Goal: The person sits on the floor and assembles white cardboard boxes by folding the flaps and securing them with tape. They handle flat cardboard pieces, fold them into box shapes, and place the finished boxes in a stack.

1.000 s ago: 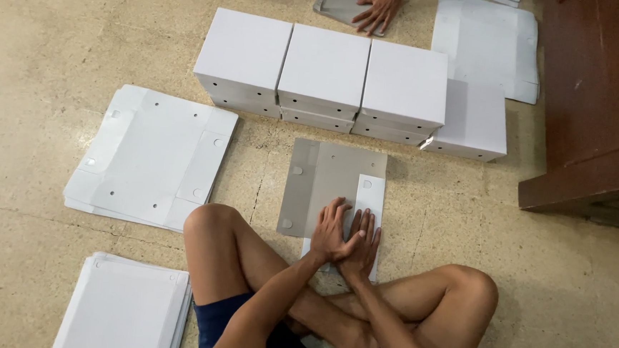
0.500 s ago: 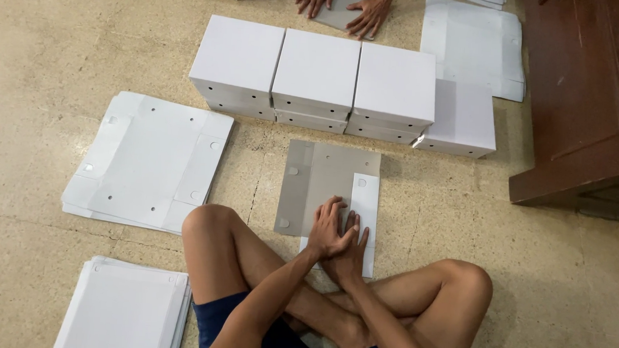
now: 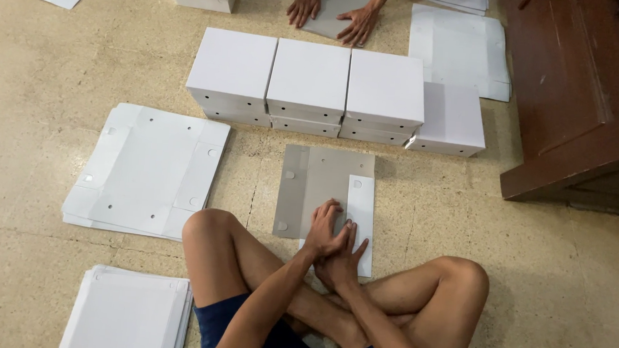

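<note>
I sit cross-legged on the floor with a flat cardboard sheet (image 3: pixel 316 178) in front of my knees, grey side up. Its right flap (image 3: pixel 361 206) is folded over and shows white. My left hand (image 3: pixel 324 229) lies on the sheet's near part with bent fingers, pressing down beside the flap. My right hand (image 3: pixel 344 258) rests just behind and under it, fingers spread on the flap's near end. Neither hand lifts anything.
A row of white folded boxes (image 3: pixel 308 77) stands beyond the sheet. Stacks of flat white sheets lie at the left (image 3: pixel 145 171) and near left (image 3: pixel 129 313). Another person's hands (image 3: pixel 333 14) press a grey sheet at the top. Dark wooden furniture (image 3: pixel 579 90) stands at the right.
My hands stay pressed on the sheet, shifting only slightly. At the top, the other person's second hand has come into view on their grey sheet.
</note>
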